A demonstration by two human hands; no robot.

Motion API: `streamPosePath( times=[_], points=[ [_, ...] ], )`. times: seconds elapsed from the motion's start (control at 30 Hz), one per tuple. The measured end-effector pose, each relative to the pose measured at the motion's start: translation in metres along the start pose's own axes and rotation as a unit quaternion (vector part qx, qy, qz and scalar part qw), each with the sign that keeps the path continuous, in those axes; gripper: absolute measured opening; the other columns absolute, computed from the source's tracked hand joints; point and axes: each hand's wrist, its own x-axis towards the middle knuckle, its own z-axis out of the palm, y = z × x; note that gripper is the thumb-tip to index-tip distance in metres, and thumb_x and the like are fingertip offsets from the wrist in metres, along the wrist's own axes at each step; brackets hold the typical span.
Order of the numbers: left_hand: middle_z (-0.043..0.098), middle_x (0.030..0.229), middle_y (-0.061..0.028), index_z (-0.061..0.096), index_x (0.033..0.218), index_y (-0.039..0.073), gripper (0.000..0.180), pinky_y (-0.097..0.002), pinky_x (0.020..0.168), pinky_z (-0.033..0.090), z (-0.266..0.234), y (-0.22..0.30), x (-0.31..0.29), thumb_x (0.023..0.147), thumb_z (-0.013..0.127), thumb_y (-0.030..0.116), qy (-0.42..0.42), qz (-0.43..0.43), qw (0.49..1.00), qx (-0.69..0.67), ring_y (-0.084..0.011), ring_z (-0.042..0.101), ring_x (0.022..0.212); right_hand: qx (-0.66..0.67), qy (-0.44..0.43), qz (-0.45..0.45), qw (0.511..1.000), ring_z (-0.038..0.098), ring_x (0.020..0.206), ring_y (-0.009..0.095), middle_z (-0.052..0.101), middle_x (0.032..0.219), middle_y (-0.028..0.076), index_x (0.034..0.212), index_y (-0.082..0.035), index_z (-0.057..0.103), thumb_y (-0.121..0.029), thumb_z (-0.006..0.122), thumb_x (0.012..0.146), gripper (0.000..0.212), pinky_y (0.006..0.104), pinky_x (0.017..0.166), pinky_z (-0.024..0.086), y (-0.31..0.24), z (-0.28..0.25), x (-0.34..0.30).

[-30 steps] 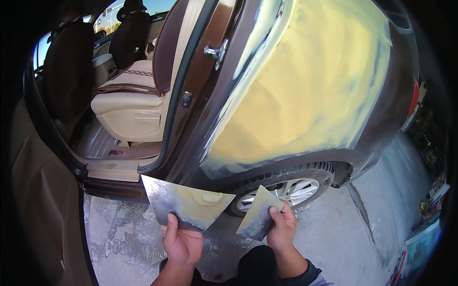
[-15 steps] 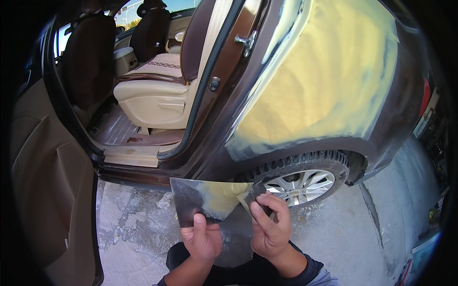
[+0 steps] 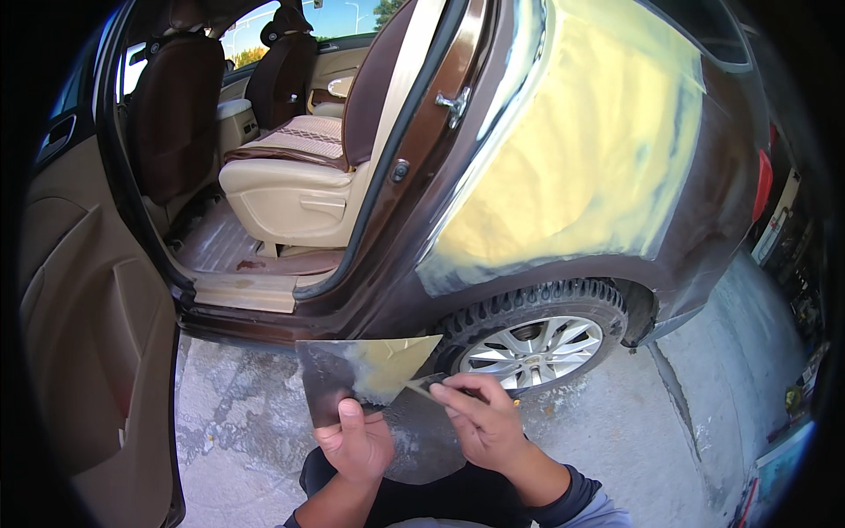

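Crouched beside a car's rear wheel (image 3: 529,350), the left hand (image 3: 356,444) pinches a flat metal plate (image 3: 352,374) smeared with yellow putty, while the right hand (image 3: 482,424) grips a smaller scraper (image 3: 426,385) touching its right edge

Glossy metal scraper plate (image 3: 352,374); matt yellow filler (image 3: 572,150) on glossy car panel (image 3: 722,158).

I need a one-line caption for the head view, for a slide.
Left hand holds a metal plate with yellow filler; right hand scrapes it beside the car's rear wheel.
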Motion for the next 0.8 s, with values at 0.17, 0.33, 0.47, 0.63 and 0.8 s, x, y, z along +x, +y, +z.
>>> streamPosePath(
  times=[0.17, 0.33, 0.47, 0.63, 0.8],
  points=[
    [0.064, 0.147, -0.0103, 0.051, 0.153, 0.006, 0.041, -0.0457, 0.117, 0.048, -0.01, 0.01, 0.011, 0.113, 0.055, 0.012, 0.084, -0.196, 0.969, -0.125, -0.0253, 0.062, 0.135, 0.469, 0.251, 0.167, 0.83, 0.067, 0.128, 0.027, 0.066, 0.142, 0.019, 0.145, 0.006, 0.063, -0.007, 0.058, 0.111, 0.037, 0.0408, 0.107, 0.053, 0.001, -0.021, 0.017],
    [0.064, 0.147, -0.0089, 0.053, 0.15, 0.006, 0.038, -0.0454, 0.118, 0.048, -0.015, -0.004, 0.0, 0.112, 0.056, 0.01, 0.088, -0.231, 0.964, -0.093, -0.0247, 0.062, 0.136, 0.368, 0.003, 0.105, 0.924, 0.066, 0.117, 0.018, 0.068, 0.14, 0.015, 0.147, 0.003, 0.065, -0.006, 0.062, 0.109, 0.039, 0.033, 0.1, 0.052, 0.01, -0.015, 0.004],
    [0.064, 0.148, -0.0091, 0.054, 0.15, 0.008, 0.037, -0.0485, 0.118, 0.048, -0.029, 0.003, 0.006, 0.113, 0.057, 0.014, 0.117, -0.198, 0.967, -0.108, -0.0259, 0.061, 0.136, 0.185, -0.102, 0.101, 0.972, 0.065, 0.095, 0.015, 0.069, 0.124, 0.012, 0.143, -0.001, 0.07, -0.007, 0.066, 0.107, 0.036, 0.027, 0.081, 0.052, 0.014, -0.033, -0.006],
    [0.063, 0.15, -0.0098, 0.05, 0.154, 0.007, 0.041, -0.05, 0.12, 0.046, -0.022, -0.003, -0.003, 0.114, 0.056, 0.016, 0.098, -0.107, 0.987, -0.064, -0.0276, 0.06, 0.139, -0.059, 0.052, 0.054, 0.995, 0.067, 0.094, 0.019, 0.068, 0.119, 0.014, 0.143, -0.005, 0.071, 0.001, 0.066, 0.104, 0.04, 0.0292, 0.083, 0.054, 0.001, -0.017, -0.005],
    [0.063, 0.15, -0.0161, 0.056, 0.148, -0.001, 0.038, -0.0471, 0.121, 0.044, -0.01, -0.013, -0.029, 0.112, 0.057, 0.011, -0.041, -0.033, 0.999, 0.005, -0.0289, 0.06, 0.139, -0.112, 0.081, -0.047, 0.989, 0.067, 0.106, 0.034, 0.066, 0.124, 0.016, 0.135, -0.009, 0.077, 0.007, 0.077, 0.088, 0.05, 0.0392, 0.091, 0.057, -0.013, 0.022, -0.006]
  ],
)
